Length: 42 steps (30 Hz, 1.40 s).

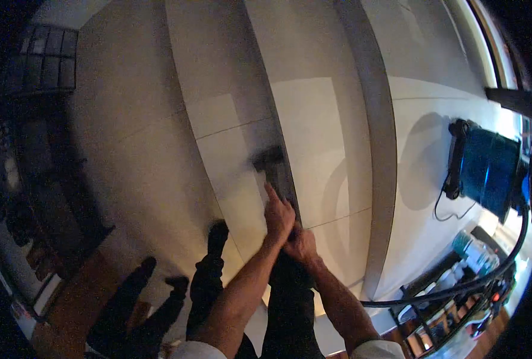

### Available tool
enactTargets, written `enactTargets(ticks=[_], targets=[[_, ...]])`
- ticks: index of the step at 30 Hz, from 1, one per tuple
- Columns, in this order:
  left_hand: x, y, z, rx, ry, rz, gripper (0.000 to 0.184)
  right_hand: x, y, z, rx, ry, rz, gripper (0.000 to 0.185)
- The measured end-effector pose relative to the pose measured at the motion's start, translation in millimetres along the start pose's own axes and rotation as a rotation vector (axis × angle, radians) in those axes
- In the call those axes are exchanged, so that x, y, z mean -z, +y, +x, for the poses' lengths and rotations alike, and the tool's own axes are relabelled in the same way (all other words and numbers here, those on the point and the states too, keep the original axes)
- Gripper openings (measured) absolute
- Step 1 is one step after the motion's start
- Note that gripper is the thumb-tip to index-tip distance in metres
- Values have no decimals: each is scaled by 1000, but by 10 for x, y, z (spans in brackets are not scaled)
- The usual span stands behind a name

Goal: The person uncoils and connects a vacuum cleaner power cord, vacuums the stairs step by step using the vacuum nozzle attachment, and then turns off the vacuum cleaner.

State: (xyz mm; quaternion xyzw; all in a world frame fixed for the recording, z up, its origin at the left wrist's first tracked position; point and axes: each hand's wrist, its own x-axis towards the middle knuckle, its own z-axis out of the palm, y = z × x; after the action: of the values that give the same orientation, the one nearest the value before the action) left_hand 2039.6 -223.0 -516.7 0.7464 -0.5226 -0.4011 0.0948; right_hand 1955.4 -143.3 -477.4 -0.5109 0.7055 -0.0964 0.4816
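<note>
My left hand (279, 216) is closed round a dark vacuum wand, its index finger stretched forward along it. Just behind, my right hand (302, 245) is wrapped round the rear part, mostly hidden by my hand and dark clothing. The black vacuum nozzle (269, 158) is slightly blurred and rests on or just above a pale stair tread, near the riser edge. Pale tiled steps (308, 119) run away from me on both sides of it. A black hose (445, 294) curves from the lower middle toward a blue-teal vacuum canister (488, 170) at the right.
A dark rack (424, 326) at the lower right holds bottles and small items. Dark-clad legs (122, 311), seemingly another person's, stand at the lower left. Dark furniture (50, 161) lines the left side. A power cord (448, 216) hangs by the canister.
</note>
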Motion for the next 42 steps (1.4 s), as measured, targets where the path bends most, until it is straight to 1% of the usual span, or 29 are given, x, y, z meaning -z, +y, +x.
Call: enactTargets(ticks=[1, 4, 5, 6, 7, 8, 10, 12, 13, 15, 16, 17, 18, 19, 20, 21, 22, 24, 26, 28, 31, 32, 34, 35, 36, 37, 38, 40, 42], targets=[[49, -71, -233, 62, -139, 26, 75, -24, -5, -252, -18, -23, 55, 55], [233, -89, -222, 77, -270, -28, 72, -306, 10, -361, -79, 59, 74, 56], [261, -94, -96, 31, -223, -21, 70, -474, 0, -202, 30, 221, -10, 42], [205, -259, 58, -154, -91, -64, 69, -597, -8, -17, -50, 145, -68, 39], [315, -220, 232, -85, -114, -38, 69, -695, -50, 144, 51, 231, -22, 36], [438, -219, 392, -91, -104, -21, 68, -783, -122, 365, 36, 252, 31, 33], [568, -223, 696, -94, -95, -6, 67, -749, -318, 716, 59, 232, 4, 31], [562, -334, 714, -81, -42, -93, 68, -800, -338, 752, 57, 135, 54, 34], [456, -483, 561, -64, -53, -90, 68, -948, -179, 601, 43, 120, 54, 34], [173, -612, 102, -66, 42, -22, 70, -1022, 155, 177, -15, 80, 72, 42], [48, -787, -268, -44, 1, -51, 73, -1043, 257, -201, -14, 66, 73, 47], [76, -814, -669, 86, -145, -76, 73, -1070, 343, -639, -8, 50, 75, 52], [-50, -1014, -1076, 69, -100, 9, 74, -1085, 447, -1000, 56, 10, 23, 58], [-117, -1214, -1403, 49, -60, -38, 75, -1216, 639, -1307, 147, 60, 57, 61], [-28, -1256, -1575, 139, -112, -47, 76, -1162, 516, -1504, -40, -85, 102, 61], [37, -1283, -1574, 148, -99, -37, 76, -1199, 487, -1499, -51, -105, 108, 58], [122, -1310, -1515, 154, -89, -24, 76, -1263, 442, -1436, -64, -121, 116, 56], [251, -1367, -959, 120, 26, -81, 73, -1452, 350, -882, 54, -118, -140, 46], [463, -1385, -230, 81, 108, -86, 70, -1544, -4, -119, 105, -36, -101, 39], [671, -1355, 291, -20, 241, -110, 67, -1692, -164, 470, 243, 28, -131, 36], [645, -1396, 181, 10, 251, -77, 68, -1503, -271, 299, 208, -76, -104, 37], [572, -1394, -47, 28, 268, -100, 68, -1436, -225, 88, 174, -100, -138, 38], [303, -1501, -761, 198, 174, -209, 71, -1460, 280, -576, 118, -192, -137, 44], [206, -1543, -1158, 257, 115, -215, 72, -1367, 383, -921, 203, -199, -174, 45], [81, -1593, -1512, 260, 111, -155, 73, -1315, 414, -1234, 38, -281, -253, 49], [142, -1549, -1790, 283, 70, -250, 74, -1273, 563, -1504, -42, -376, -171, 55], [79, -1600, -1891, 268, 81, -212, 74, -1230, 569, -1638, -35, -414, -174, 58], [91, -1608, -1953, 205, 148, -133, 74, -1272, 551, -1623, 107, -299, -142, 43], [279, -1568, -1598, 254, 102, -210, 73, -1353, 362, -1275, 83, -221, -206, 37]])
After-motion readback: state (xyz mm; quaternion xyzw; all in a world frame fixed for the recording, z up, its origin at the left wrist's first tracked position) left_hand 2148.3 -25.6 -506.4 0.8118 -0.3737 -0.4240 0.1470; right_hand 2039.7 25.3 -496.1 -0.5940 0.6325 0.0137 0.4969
